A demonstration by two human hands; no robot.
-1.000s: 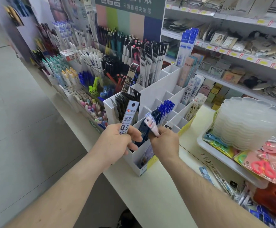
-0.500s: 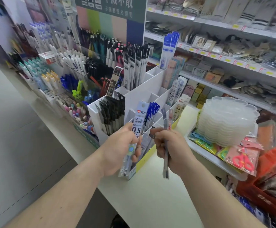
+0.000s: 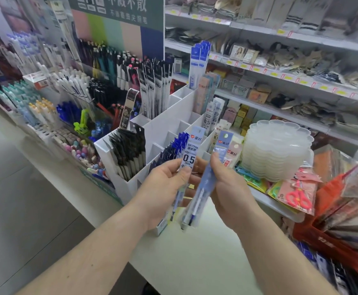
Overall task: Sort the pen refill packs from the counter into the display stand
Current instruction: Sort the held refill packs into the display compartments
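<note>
Both bare forearms reach forward from the lower edge of the view and converge at mid-frame. The left hand (image 3: 163,186) shows its back, the thumb pressed across the front of a refill pack (image 3: 192,150) with the fingers curled behind. The right hand (image 3: 230,186), just beside it, pinches a second refill pack (image 3: 201,192) between thumb and curled fingers.

The refill pack (image 3: 189,158) in the left hand (image 3: 163,188) is glossy clear plastic with a printed paper card. The display stand (image 3: 173,116) looks like matt white board, the counter (image 3: 195,252) smooth and pale, the stacked trays (image 3: 278,154) translucent glossy plastic.
</note>
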